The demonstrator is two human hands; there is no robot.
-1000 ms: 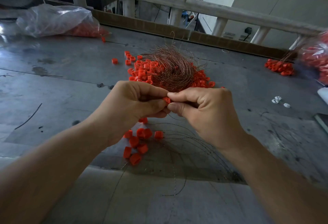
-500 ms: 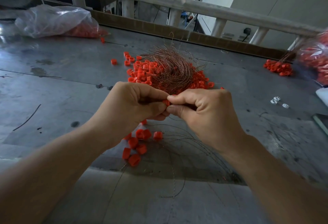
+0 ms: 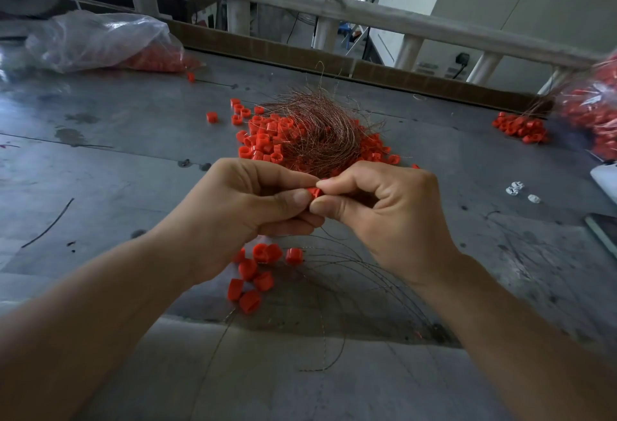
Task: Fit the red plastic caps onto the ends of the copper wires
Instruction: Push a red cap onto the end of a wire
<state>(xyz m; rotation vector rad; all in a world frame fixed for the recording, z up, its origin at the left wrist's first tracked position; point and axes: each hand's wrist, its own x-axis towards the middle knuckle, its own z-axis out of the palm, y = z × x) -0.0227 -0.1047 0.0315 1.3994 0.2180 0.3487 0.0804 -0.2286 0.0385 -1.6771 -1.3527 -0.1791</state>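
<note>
One red cap (image 3: 314, 192), pinched by the thumb and forefinger tips of both the left hand (image 3: 240, 207) and the right hand (image 3: 384, 217), the hands drawn together fingertip to fingertip above the middle of the grey counter (image 3: 117, 160); whether a wire end sits in it cannot be told. Beyond the hands, toward the far edge: tangled bundle of copper wires (image 3: 320, 133) on a heap of loose caps (image 3: 263, 140); below the hands, toward the near edge: small cluster of caps (image 3: 253, 273) beside thin curved wire strands (image 3: 354, 263). Far left corner: clear plastic bag (image 3: 100, 40) of caps; right edge: second bag (image 3: 594, 110), with a capped wire bunch (image 3: 521, 126) just beside it.
</note>
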